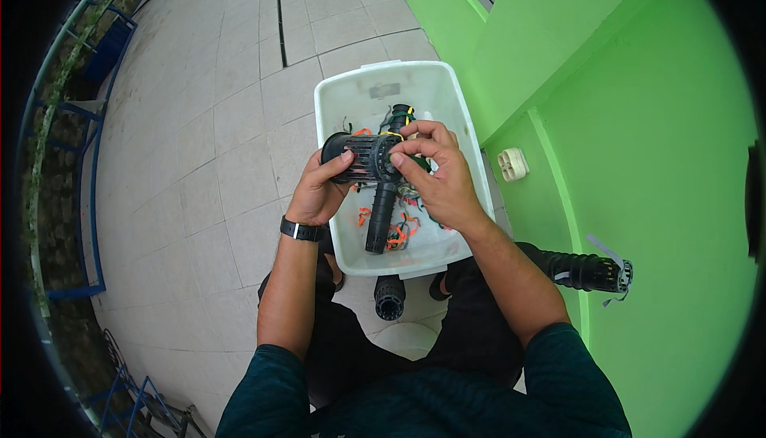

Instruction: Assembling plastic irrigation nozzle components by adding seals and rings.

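Observation:
Over the white plastic tub, my left hand is wrapped around a black slotted plastic cylinder, its thumb lying along the slots. The cylinder lies sideways, its flared rim to the left. At its right end my right hand pinches with thumb and fingertips; what sits between them is too small to make out. Yellow cord shows by that end. Below, in the tub, leans a ribbed black tube, and another black tube lies behind. Orange strips and green strips are scattered on the tub's floor.
A black tube stands between my legs, near a round pale stool. By my right knee, more black ribbed tubes stick out beside the green wall. A white socket box is on that wall. Blue railings run along the left.

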Available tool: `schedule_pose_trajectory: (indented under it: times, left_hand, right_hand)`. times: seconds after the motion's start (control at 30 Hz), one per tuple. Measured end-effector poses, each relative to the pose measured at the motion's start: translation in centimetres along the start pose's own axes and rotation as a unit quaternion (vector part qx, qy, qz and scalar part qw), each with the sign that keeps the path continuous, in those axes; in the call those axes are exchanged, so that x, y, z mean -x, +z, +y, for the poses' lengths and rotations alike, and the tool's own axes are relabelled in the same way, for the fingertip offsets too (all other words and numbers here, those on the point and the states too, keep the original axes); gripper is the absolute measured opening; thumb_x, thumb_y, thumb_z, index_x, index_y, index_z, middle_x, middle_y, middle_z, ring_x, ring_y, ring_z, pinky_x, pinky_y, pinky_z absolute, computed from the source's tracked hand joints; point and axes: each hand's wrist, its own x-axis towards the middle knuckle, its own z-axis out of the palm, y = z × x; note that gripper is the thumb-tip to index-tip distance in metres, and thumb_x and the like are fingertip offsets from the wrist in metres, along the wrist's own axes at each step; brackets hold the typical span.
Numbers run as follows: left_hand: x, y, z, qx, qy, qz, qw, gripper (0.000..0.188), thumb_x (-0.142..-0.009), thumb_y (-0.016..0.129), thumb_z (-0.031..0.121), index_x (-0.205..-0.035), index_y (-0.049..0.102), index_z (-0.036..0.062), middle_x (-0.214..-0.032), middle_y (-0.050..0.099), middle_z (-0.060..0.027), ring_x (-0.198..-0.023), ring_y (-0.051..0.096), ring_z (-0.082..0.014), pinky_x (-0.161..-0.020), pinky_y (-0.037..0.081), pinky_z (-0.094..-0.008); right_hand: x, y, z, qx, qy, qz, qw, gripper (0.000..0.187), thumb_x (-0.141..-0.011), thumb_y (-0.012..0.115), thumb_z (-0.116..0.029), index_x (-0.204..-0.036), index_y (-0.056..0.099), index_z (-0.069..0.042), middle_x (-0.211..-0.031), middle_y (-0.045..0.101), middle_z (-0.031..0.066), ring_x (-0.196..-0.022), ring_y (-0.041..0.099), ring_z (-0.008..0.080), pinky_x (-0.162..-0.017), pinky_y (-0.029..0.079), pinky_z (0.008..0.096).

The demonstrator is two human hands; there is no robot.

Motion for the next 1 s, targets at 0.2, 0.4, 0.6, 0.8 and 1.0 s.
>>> schedule_pose_trajectory:
  times: [0.2, 0.4, 0.6, 0.8, 1.0]
  left_hand:
    - [0.0, -0.3, -0.4, -0.033, 0.026, 0.015, 0.999, 0.046, -0.09, 0.067, 0.017, -0.13, 0.054, -0.0042, -0.117, 0.066, -0.0113, -0.105, 0.065, -0.018, -0.095, 0.05, -0.034]
    - [0.0, 0.1, -0.1, -0.036, 0.044, 0.006, 0.998, 0.044, -0.09, 0.068, 0.017, -0.127, 0.056, -0.0045, -0.117, 0.066, -0.0111, -0.105, 0.064, -0.0174, -0.094, 0.049, -0.0334]
    - [-0.2, -0.2, -0.4, -0.068, 0.063, 0.008, 0.996, 0.037, -0.091, 0.068, 0.017, -0.12, 0.058, -0.0035, -0.112, 0.067, -0.0093, -0.102, 0.064, -0.0162, -0.093, 0.049, -0.0326]
    - [-0.4, 0.1, -0.9, -0.021, 0.083, 0.031, 0.996, 0.032, -0.092, 0.067, 0.014, -0.118, 0.058, -0.0018, -0.108, 0.067, -0.0079, -0.099, 0.063, -0.0149, -0.09, 0.049, -0.0314]
    - [0.9, 1.3, -1.3, -0.188, 0.136, 0.108, 0.967, 0.039, -0.09, 0.071, 0.02, -0.119, 0.055, -0.002, -0.106, 0.065, -0.0074, -0.096, 0.062, -0.0158, -0.089, 0.048, -0.0308]
  right_hand:
    - [0.3, 1.3, 0.3, -0.161, 0.076, -0.027, 0.984, 0.02, -0.093, 0.066, -0.018, -0.099, 0.071, 0.001, -0.124, 0.054, 0.0103, -0.118, 0.05, 0.0198, -0.102, 0.039, 0.0346]
    - [0.4, 1.8, 0.1, -0.288, 0.149, -0.05, 0.945, 0.024, -0.098, 0.06, -0.019, -0.104, 0.069, 0.002, -0.131, 0.047, 0.0081, -0.123, 0.045, 0.0162, -0.103, 0.037, 0.0315]
    - [0.6, 2.3, 0.2, -0.359, 0.171, -0.056, 0.916, 0.024, -0.101, 0.053, -0.018, -0.105, 0.066, 0.002, -0.134, 0.043, 0.0077, -0.122, 0.046, 0.0147, -0.102, 0.038, 0.0296]
    - [1.1, 2.1, -0.5, -0.296, 0.101, -0.022, 0.95, 0.02, -0.091, 0.065, -0.014, -0.105, 0.066, 0.001, -0.138, 0.044, 0.0105, -0.125, 0.046, 0.0201, -0.106, 0.036, 0.032]
    - [1.2, 1.8, -0.7, -0.18, 0.031, -0.004, 0.983, 0.024, -0.079, 0.076, -0.008, -0.099, 0.066, 0.0, -0.137, 0.047, 0.0149, -0.125, 0.049, 0.0271, -0.106, 0.038, 0.0359]
